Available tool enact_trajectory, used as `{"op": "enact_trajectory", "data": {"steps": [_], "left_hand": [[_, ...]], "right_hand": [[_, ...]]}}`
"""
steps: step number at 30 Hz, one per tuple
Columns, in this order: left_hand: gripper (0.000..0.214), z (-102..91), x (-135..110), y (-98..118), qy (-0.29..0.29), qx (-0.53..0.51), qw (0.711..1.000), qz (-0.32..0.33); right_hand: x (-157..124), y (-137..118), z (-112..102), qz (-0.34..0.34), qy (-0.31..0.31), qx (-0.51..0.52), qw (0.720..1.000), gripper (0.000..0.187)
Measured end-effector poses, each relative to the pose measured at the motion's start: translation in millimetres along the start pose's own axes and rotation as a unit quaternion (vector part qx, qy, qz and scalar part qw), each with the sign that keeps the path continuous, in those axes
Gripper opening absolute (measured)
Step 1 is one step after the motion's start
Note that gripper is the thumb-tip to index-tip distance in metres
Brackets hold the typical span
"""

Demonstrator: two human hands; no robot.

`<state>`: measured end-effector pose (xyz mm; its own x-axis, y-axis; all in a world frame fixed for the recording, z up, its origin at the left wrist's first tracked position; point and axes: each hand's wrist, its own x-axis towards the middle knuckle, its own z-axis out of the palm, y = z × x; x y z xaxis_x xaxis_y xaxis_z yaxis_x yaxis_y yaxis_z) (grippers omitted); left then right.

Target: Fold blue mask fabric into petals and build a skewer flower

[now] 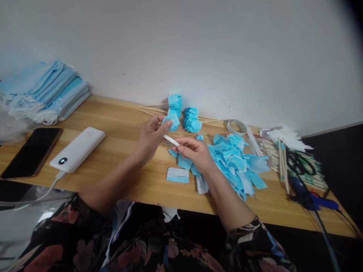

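My left hand (150, 136) is closed, thumb and forefinger pinching a light blue piece of mask fabric (173, 120). Behind that piece stand blue fabric flowers on thin wooden sticks, so their edges partly merge. My right hand (197, 151) grips a narrow roll of white tape (171, 140), seen nearly edge-on, its near end between thumb and fingers. The roll's other end reaches up to my left hand. Just below lies a small folded blue and white strip (177, 175). A heap of cut blue fabric (234, 162) spreads beside my right wrist.
Stacked blue face masks (53, 90), a black phone (32, 151) and a white power bank (78, 149) occupy the left. Against the wall sits a blue flower bundle (191, 120). To the right are a tape roll (236, 127), wooden sticks (283, 166) and a blue-handled tool (323, 202) with a cord.
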<state>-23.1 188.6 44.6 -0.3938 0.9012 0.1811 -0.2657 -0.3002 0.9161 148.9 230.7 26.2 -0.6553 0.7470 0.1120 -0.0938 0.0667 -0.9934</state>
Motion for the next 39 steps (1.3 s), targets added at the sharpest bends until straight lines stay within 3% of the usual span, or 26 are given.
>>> {"op": "enact_trajectory", "data": {"steps": [6,11,14,18,22,27,29,32,35,39], "left_hand": [[0.056,-2.0,12.4,1.8,0.021,-0.174,0.972,-0.155],[0.062,-0.8,13.6,9.4,0.022,-0.191,0.964,-0.184],[0.051,-4.9,12.8,6.2,-0.004,-0.120,0.981,-0.150],[0.040,-12.1,11.8,1.5,-0.021,0.010,0.999,-0.035],[0.035,-10.4,6.2,4.3,-0.035,0.094,0.994,0.032],[0.020,-0.6,-4.6,1.1,-0.035,0.198,0.975,0.090],[0.020,-0.1,-3.5,-1.6,-0.025,0.160,0.984,0.070],[0.028,-4.5,6.0,-1.8,0.000,0.014,1.000,-0.019],[0.046,-9.7,17.1,2.1,0.027,-0.106,0.987,-0.118],[0.058,-9.1,21.6,4.9,0.037,-0.173,0.964,-0.196]], "right_hand": [[3.0,5.4,-7.8,0.024,-0.051,0.092,0.994,0.038],[2.8,11.5,-9.1,-0.008,-0.080,0.113,0.990,0.037],[2.1,10.9,-7.8,-0.010,-0.058,0.074,0.996,0.038],[2.1,5.2,-5.0,0.001,-0.014,0.039,0.999,0.036],[3.6,5.5,-2.4,-0.001,0.022,0.007,1.000,0.039],[3.4,9.1,-1.3,-0.015,0.020,-0.052,0.998,0.037],[2.3,6.8,-2.0,-0.016,0.007,-0.048,0.999,0.036],[1.7,3.2,-3.9,0.004,0.004,-0.019,1.000,0.040],[3.4,4.3,-5.1,0.011,0.005,0.039,0.999,0.044],[5.5,7.7,-4.0,0.023,-0.003,0.089,0.996,0.041]]}}
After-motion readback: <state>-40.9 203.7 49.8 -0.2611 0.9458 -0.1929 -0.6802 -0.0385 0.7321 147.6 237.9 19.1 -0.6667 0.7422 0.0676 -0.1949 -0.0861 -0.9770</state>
